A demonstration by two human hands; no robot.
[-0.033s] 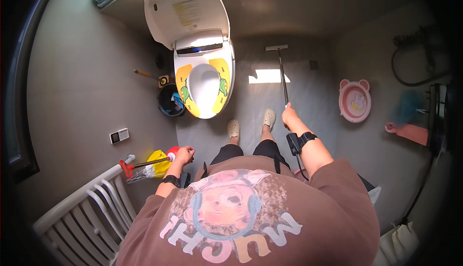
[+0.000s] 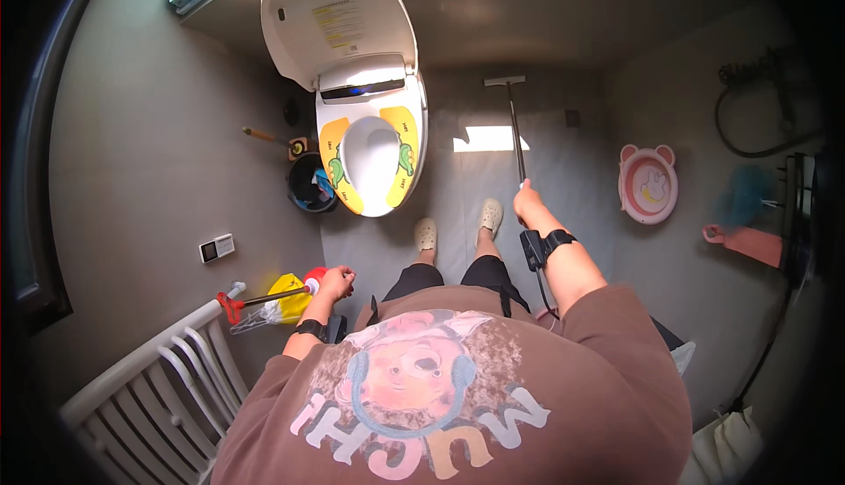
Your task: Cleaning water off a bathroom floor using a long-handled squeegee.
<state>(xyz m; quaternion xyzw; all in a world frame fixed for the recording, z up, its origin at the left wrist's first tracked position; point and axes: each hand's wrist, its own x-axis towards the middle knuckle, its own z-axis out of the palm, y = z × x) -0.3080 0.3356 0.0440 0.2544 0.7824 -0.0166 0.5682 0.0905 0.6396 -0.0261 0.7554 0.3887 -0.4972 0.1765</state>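
My right hand is wrapped round the dark pole of a floor squeegee. Its T-shaped head lies on the grey tiles toward the far wall, beyond a bright patch of sunlight. My left hand is at my left side, its fingers curled in with nothing visible in them. Just beside it, partly behind the wrist, is a red and white rounded piece at the end of a brown stick. A yellow bag hangs behind that stick, by the white radiator. Both my forearms wear black straps with small devices.
A white toilet, lid raised, bears a yellow and green seat cover. Left of it stands a black bin. The white towel radiator lines the near left. A pink basin is against the right wall, near a hose.
The squeegee's head has slid very slightly farther away, and my right hand has moved a little with it. My left hand stays where it was.
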